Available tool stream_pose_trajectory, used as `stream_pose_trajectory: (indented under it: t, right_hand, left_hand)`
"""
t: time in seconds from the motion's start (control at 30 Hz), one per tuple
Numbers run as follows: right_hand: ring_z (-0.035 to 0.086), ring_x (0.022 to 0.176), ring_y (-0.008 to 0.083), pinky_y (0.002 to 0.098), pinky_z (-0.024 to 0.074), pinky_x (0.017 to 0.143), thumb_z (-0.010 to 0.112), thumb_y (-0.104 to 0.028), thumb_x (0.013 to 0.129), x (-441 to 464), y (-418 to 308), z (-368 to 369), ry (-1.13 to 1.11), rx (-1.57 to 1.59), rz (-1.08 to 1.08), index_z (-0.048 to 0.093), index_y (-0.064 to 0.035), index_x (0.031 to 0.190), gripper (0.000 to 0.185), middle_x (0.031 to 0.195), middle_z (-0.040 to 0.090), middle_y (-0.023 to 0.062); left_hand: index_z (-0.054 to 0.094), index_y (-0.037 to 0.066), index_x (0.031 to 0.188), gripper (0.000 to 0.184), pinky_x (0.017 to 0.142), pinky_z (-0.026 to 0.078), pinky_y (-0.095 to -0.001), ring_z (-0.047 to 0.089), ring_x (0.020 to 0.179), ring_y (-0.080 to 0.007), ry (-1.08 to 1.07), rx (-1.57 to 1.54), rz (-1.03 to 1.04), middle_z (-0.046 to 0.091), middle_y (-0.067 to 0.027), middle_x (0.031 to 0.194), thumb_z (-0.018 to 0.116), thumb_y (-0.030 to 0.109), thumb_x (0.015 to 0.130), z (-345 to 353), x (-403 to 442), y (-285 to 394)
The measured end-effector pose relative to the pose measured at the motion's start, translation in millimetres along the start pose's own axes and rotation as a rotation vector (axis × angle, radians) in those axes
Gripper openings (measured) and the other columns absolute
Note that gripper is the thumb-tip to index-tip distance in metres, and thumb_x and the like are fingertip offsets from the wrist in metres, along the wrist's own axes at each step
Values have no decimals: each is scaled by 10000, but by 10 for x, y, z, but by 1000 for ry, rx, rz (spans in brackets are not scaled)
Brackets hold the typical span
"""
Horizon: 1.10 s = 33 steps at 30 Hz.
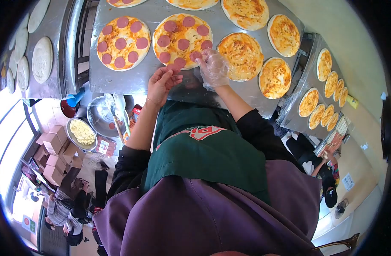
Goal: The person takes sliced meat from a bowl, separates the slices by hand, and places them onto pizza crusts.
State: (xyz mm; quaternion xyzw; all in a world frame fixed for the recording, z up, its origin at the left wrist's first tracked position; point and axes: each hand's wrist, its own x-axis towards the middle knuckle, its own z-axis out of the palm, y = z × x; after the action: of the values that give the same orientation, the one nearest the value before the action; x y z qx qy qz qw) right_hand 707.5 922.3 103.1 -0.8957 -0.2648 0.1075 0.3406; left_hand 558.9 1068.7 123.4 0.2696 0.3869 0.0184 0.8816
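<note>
My bare left hand [162, 85] is closed on round pink sausage slices [174, 68], just over the near edge of a pizza [177, 35]. In a clear plastic glove, my right hand [214, 70] pinches at the rim of another sausage slice [196, 56] at that pizza's lower right. Whether this slice rests fully on the pizza I cannot tell. Several more slices lie spread over the cheese and sauce. To the left, a second pizza [131, 36] carries a ring of slices with one in its middle.
Pizzas without slices, such as this one [240, 55], share the metal table [118, 81]. Pale dough rounds [42, 59] lie on a table at left. Below stand a metal bowl [103, 115] and a bowl of yellow shreds [81, 132]. More pizzas [308, 102] and other people are around.
</note>
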Motion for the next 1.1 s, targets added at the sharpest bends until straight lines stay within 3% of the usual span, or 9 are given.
stream_pose_trajectory:
  t: [0.07, 0.17, 0.23, 0.27, 0.33, 0.63, 0.93, 1.1]
  right_hand:
    - [619, 760, 312, 413, 481, 641, 685, -179, 784, -36, -12, -15, 33, 4, 6, 609, -40, 873, 182, 811, 629, 130]
    - [617, 740, 285, 377, 488, 628, 692, -161, 784, -73, -81, -7, 90, 270, 33, 620, -32, 904, 190, 820, 624, 124]
    - [615, 730, 265, 352, 491, 619, 688, -123, 787, -80, -201, -50, -21, 511, 17, 629, -32, 956, 200, 839, 618, 120]
    - [615, 730, 265, 352, 491, 619, 688, -123, 787, -66, -274, -90, -11, 504, 16, 629, -32, 956, 200, 839, 618, 120]
    - [619, 732, 276, 350, 497, 618, 676, -76, 782, -41, -417, -179, 5, 348, -212, 633, -41, 983, 209, 872, 619, 126]
    - [626, 715, 298, 357, 507, 611, 661, -1, 749, -20, -640, -362, 105, 198, -248, 631, -47, 1090, 345, 868, 616, 144]
    - [620, 704, 305, 369, 505, 607, 671, -14, 739, 129, -626, -525, 153, 65, -340, 643, -60, 1059, 325, 843, 618, 127]
    - [613, 726, 313, 379, 502, 618, 660, -5, 730, 309, -570, -617, 135, 160, -355, 644, -59, 1021, 296, 853, 617, 124]
  left_hand:
    - [550, 10, 1084, 189, 821, 528, -373, 639, 918, -257, -11, 6, -18, 637, -142, 1038, 484, 130, 954, 68, 21, 29]
    - [567, -8, 1073, 208, 806, 536, -376, 643, 896, -258, -37, -30, -50, 641, -132, 989, 480, 143, 959, 122, 84, 52]
    - [568, -25, 1076, 224, 787, 543, -380, 645, 877, -258, -66, -69, -65, 640, -125, 954, 483, 147, 960, 143, 143, 65]
    - [573, -27, 1074, 234, 787, 541, -380, 644, 877, -253, -93, -62, -73, 640, -125, 956, 476, 155, 963, 154, 168, 75]
    - [578, -29, 1073, 244, 787, 539, -380, 642, 876, -248, -133, -54, -84, 641, -125, 958, 470, 162, 967, 181, 207, 80]
    - [590, -27, 1118, 284, 849, 512, -346, 638, 899, -210, -288, -67, -127, 650, -127, 1046, 471, 185, 971, 423, 249, 264]
    - [576, -33, 1118, 280, 870, 515, -367, 636, 928, -223, -245, -14, -69, 647, -129, 1034, 471, 181, 971, 574, 343, 263]
    - [577, -50, 1081, 275, 867, 516, -351, 639, 925, -221, -216, -6, -55, 643, -137, 1038, 460, 172, 970, 734, 387, 290]
